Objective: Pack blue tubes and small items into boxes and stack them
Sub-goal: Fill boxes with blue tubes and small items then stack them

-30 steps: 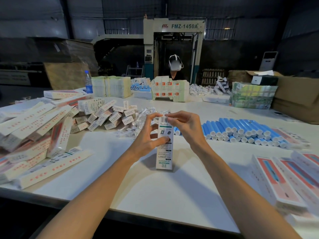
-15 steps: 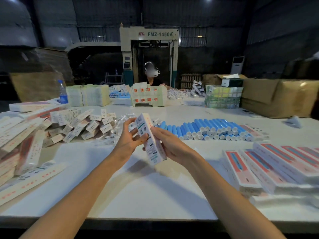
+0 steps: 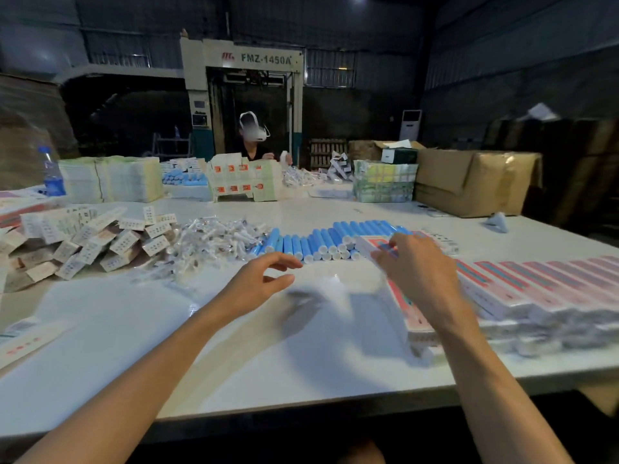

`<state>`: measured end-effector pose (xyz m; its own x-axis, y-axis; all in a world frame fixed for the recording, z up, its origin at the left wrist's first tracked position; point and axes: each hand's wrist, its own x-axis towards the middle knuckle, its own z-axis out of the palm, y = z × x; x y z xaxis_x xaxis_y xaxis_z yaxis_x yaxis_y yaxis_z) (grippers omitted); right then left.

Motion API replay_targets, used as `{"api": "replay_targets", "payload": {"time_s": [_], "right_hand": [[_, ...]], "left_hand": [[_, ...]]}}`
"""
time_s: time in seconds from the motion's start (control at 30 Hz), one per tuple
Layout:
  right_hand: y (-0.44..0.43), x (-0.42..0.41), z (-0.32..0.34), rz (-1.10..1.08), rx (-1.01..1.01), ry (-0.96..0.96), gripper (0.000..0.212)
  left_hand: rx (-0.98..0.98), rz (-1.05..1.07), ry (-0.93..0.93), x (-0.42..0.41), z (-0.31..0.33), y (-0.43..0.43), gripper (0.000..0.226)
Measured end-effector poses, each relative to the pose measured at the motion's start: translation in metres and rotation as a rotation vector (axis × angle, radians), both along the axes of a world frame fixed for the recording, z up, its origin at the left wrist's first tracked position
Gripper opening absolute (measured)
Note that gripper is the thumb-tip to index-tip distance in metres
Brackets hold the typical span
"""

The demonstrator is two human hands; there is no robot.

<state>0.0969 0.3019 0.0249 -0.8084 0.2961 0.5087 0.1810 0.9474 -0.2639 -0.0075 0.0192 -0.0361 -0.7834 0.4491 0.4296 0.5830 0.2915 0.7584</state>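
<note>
The widest bare stretch of the desk [image 3: 301, 363] runs from its near edge up to the blue tubes [image 3: 321, 241], which lie side by side in a row across the middle, and both hands work inside that gap. The left hand [image 3: 261, 283] hovers over the bare top just short of the tubes, fingers loosely bent and holding nothing. The right hand [image 3: 422, 269] lies on a pink-printed box [image 3: 413, 316] at the left end of the row of packed boxes [image 3: 536, 286]; motion blur hides whether it grips or only presses. That row crowds the right side and is cut off at the frame edge. A heap of clear-wrapped small items [image 3: 214, 239] and small cartons [image 3: 100, 242] closes the left, their print unreadable.
</note>
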Motion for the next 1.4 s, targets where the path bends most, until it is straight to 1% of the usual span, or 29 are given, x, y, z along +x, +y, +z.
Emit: {"api": "replay_targets", "payload": {"time_s": [0.13, 0.27, 0.3, 0.4, 0.5, 0.53, 0.6, 0.67, 0.73, 0.83, 0.9, 0.97, 1.0, 1.03, 1.1, 1.13, 1.17, 1.23, 1.27, 1.33, 1.4], "right_hand": [[0.028, 0.016, -0.012, -0.204, 0.154, -0.082, 0.032], [0.036, 0.023, -0.025, -0.328, 0.355, -0.148, 0.029], [0.039, 0.024, -0.026, -0.338, 0.375, -0.159, 0.03], [0.048, 0.023, -0.025, -0.325, 0.305, -0.191, 0.037], [0.045, 0.023, -0.019, -0.331, 0.294, -0.228, 0.038], [0.04, 0.023, -0.016, -0.333, 0.299, -0.216, 0.036], [0.025, 0.02, -0.01, -0.29, 0.287, -0.109, 0.03], [0.002, 0.01, -0.002, -0.143, 0.188, 0.023, 0.024], [-0.032, -0.005, 0.004, 0.066, -0.005, 0.1, 0.024], [-0.093, -0.038, 0.005, 0.409, -0.364, 0.102, 0.027], [-0.132, -0.064, -0.004, 0.583, -0.595, 0.074, 0.024], [-0.164, -0.088, -0.023, 0.661, -0.801, 0.019, 0.022], [-0.174, -0.098, -0.036, 0.667, -0.86, -0.002, 0.023], [-0.181, -0.107, -0.05, 0.662, -0.887, -0.019, 0.023], [-0.187, -0.119, -0.075, 0.646, -0.909, -0.058, 0.021], [-0.187, -0.122, -0.084, 0.644, -0.92, -0.081, 0.019], [-0.187, -0.124, -0.09, 0.649, -0.93, -0.098, 0.018], [-0.186, -0.128, -0.095, 0.675, -0.939, -0.112, 0.018], [-0.186, -0.128, -0.095, 0.69, -0.936, -0.113, 0.018], [-0.187, -0.128, -0.095, 0.717, -0.922, -0.122, 0.018], [-0.188, -0.127, -0.096, 0.737, -0.901, -0.133, 0.017]], "left_hand": [[-0.017, -0.005, -0.001, 0.001, -0.002, 0.002, 0.024], [-0.041, -0.009, -0.005, 0.0, -0.001, 0.001, 0.023], [-0.044, -0.003, -0.01, 0.0, -0.001, 0.0, 0.023], [-0.056, 0.015, -0.016, -0.001, 0.001, -0.006, 0.021], [-0.08, 0.041, -0.019, 0.0, 0.001, -0.011, 0.021], [-0.092, 0.052, -0.022, 0.001, 0.001, -0.013, 0.02], [-0.121, 0.078, -0.031, 0.003, 0.001, -0.016, 0.02], [-0.151, 0.12, -0.038, 0.004, -0.001, -0.019, 0.02], [-0.171, 0.171, -0.051, 0.005, -0.002, -0.023, 0.02], [-0.226, 0.247, -0.074, 0.007, 0.001, -0.034, 0.019], [-0.28, 0.326, -0.063, 0.008, 0.003, -0.047, 0.02], [-0.367, 0.438, -0.048, 0.012, 0.005, -0.065, 0.023], [-0.421, 0.494, -0.039, 0.014, 0.007, -0.075, 0.025], [-0.5, 0.557, -0.02, 0.017, 0.008, -0.087, 0.026], [-0.753, 0.709, 0.026, 0.022, 0.012, -0.115, 0.031], [-0.878, 0.791, 0.021, 0.025, 0.016, -0.131, 0.037], [-0.974, 0.87, -0.015, 0.028, 0.02, -0.146, 0.043], [-1.086, 1.015, -0.136, 0.038, 0.032, -0.173, 0.052], [-1.128, 1.086, -0.183, 0.043, 0.037, -0.184, 0.053], [-1.238, 1.195, -0.271, 0.052, 0.043, -0.206, 0.046], [-1.357, 1.189, -0.364, 0.059, 0.044, -0.225, 0.035]]}}
